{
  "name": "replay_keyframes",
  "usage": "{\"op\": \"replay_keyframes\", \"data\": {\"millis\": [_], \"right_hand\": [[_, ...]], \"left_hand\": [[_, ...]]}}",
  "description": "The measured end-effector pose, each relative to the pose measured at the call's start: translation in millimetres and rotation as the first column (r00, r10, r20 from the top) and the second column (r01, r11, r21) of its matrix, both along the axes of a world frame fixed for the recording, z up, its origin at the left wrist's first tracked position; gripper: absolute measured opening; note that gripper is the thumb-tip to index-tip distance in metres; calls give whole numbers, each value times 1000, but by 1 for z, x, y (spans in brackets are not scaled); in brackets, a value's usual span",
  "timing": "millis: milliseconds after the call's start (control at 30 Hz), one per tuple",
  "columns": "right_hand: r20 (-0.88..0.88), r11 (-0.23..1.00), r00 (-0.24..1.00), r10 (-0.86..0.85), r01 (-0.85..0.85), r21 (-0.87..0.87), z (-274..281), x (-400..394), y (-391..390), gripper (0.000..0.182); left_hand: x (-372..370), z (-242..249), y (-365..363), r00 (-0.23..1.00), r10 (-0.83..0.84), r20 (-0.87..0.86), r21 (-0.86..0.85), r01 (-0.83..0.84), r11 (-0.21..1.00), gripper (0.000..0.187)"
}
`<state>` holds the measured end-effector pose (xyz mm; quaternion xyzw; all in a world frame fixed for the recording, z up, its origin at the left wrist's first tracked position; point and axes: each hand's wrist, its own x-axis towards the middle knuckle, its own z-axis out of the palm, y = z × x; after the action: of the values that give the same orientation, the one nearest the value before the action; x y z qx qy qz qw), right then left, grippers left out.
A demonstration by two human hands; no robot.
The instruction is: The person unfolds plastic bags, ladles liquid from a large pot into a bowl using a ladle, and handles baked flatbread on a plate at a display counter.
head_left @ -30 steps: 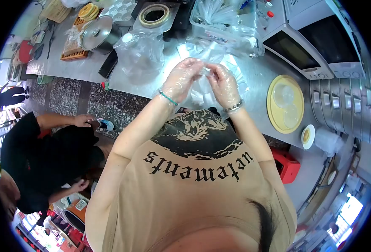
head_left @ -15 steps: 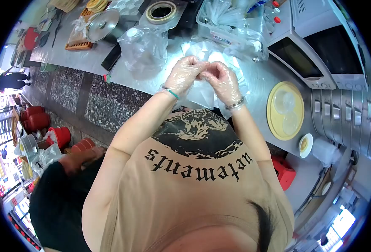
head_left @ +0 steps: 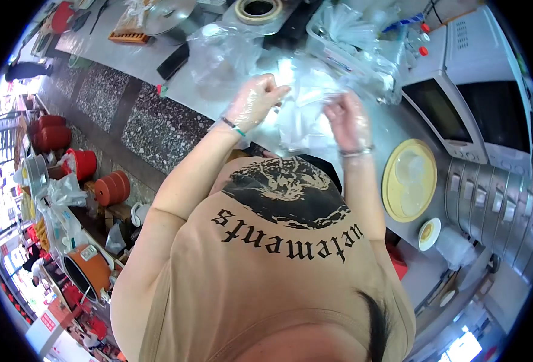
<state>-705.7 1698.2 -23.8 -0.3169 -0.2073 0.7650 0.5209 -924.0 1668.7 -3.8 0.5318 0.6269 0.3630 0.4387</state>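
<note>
My left hand (head_left: pixel 254 104), in a clear plastic glove with a dark and green band at the wrist, is closed above the steel table (head_left: pixel 200 102). Its thumb and fingertips come together; anything between them is too small to tell. To its right is my right hand (head_left: pixel 349 122), also gloved, its bent fingers smeared by motion. The hands are apart. Between and beneath them lie thin, whitish translucent sheets (head_left: pixel 306 123). A crumpled clear bag (head_left: pixel 221 57) sits beyond my left hand.
A plastic tub of clear bags (head_left: pixel 345 45) stands at the back. On the right are microwaves (head_left: pixel 441 111), a round yellow tray (head_left: pixel 392 187), a small bowl (head_left: pixel 429 234) and stacked steel containers (head_left: pixel 484 196). A dark phone-like slab (head_left: pixel 173 62) lies at the table's left edge.
My hands have separated: the left moved slightly left, the right moved right and lower. More of the sheets shows between them. The co-worker's dark-clothed body and arm at lower left are gone from view.
</note>
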Motion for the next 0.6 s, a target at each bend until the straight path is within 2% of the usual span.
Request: {"op": "replay_keyframes", "data": {"millis": [33,67,133,167,200,233,267,300,333,367,400,433,467,500,533,567,600], "right_hand": [[-166,998,986,11,-22,-61,1,8,3,11],[-327,992,945,12,-53,-116,2,18,8,13],[-597,968,765,240,-234,89,-4,31,27,15],[-74,932,962,-264,235,-277,53,-10,15,17],[-73,929,960,-270,240,-281,54,-20,17,17],[-62,993,996,-63,56,-105,55,-27,17,16],[-11,987,989,144,-143,70,56,-32,16,15],[71,955,961,267,-274,112,64,-49,20,13],[75,957,963,260,-267,110,72,-67,24,13],[324,903,885,335,-400,159,82,-87,27,13],[555,830,747,366,-532,168,92,-108,28,16],[702,746,679,217,-579,329,102,-130,26,22],[706,750,677,206,-573,330,105,-138,30,22],[943,682,301,-144,-660,315,106,-143,36,23],[866,646,-147,-478,-727,233,107,-148,41,25],[853,762,-356,-382,-644,73,111,-151,50,26],[853,773,-365,-372,-631,67,100,-146,65,26]], "left_hand": [[-20,1,-2,980,25,-197,117,-2,993,28],[-43,-6,-3,978,39,-205,123,-14,992,28],[-85,-25,-3,879,-16,-477,-85,-28,996,28],[-95,-22,-8,848,-42,-529,-22,36,999,28],[-99,-14,-9,847,-49,-529,-26,41,999,28],[-94,0,-7,810,86,-580,315,126,941,29],[-87,11,-4,784,237,-573,613,219,759,32],[-85,19,6,789,233,-568,616,220,757,32],[-82,25,14,847,125,-516,618,267,739,38],[-86,30,18,889,11,-458,623,313,717,46],[-96,32,23,891,3,-454,624,316,715,46],[-106,33,30,881,-222,-418,375,389,841,37],[-115,33,39,849,-423,-318,103,474,874,29],[-122,34,37,923,-270,-276,406,366,837,22],[-135,36,39,918,-287,-273,409,381,829,22],[-151,40,39,922,-377,86,154,362,919,20],[-167,59,38,839,-322,438,-121,410,904,19]]}}
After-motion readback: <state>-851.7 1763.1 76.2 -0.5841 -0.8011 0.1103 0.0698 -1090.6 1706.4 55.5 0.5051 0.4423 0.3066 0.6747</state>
